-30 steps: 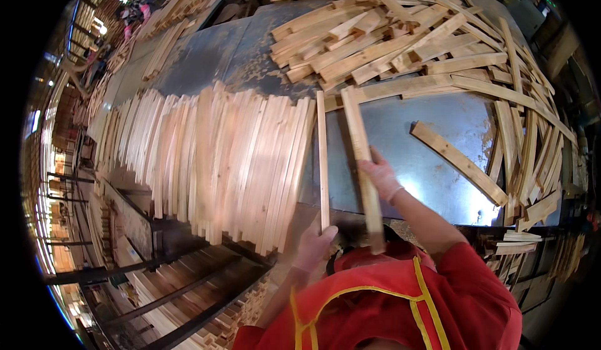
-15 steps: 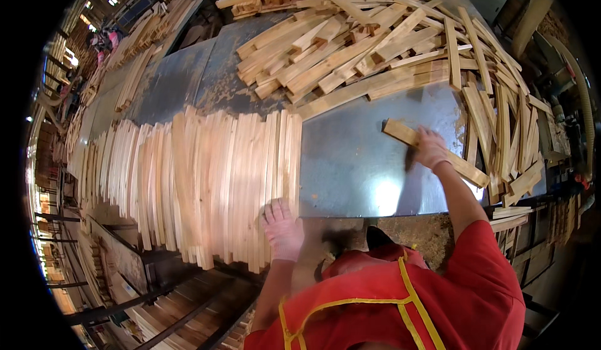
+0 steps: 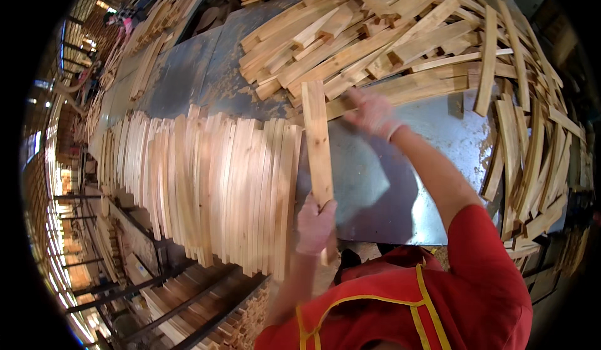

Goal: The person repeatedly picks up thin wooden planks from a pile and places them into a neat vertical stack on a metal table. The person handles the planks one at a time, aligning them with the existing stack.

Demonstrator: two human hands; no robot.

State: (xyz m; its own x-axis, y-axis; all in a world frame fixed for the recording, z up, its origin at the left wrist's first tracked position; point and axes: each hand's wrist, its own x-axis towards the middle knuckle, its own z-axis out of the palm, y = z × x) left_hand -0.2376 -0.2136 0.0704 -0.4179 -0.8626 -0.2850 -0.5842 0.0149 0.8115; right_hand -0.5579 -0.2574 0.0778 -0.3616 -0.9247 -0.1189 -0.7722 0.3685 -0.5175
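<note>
A packed row of strips (image 3: 219, 187) stands leftmost; beside it, the left hand (image 3: 315, 225) pinches a wooden strip (image 3: 318, 140) toward its near end, best kept parallel to the row. The right hand's (image 3: 370, 113) fingers, loosely parted, hover clear over the table (image 3: 369, 181).

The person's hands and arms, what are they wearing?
The right hand seems to have a thin, pale, see-through glove ending at the wrist; the left hand looks gloved too. The red sleeves are short, so the forearms are bare.
</note>
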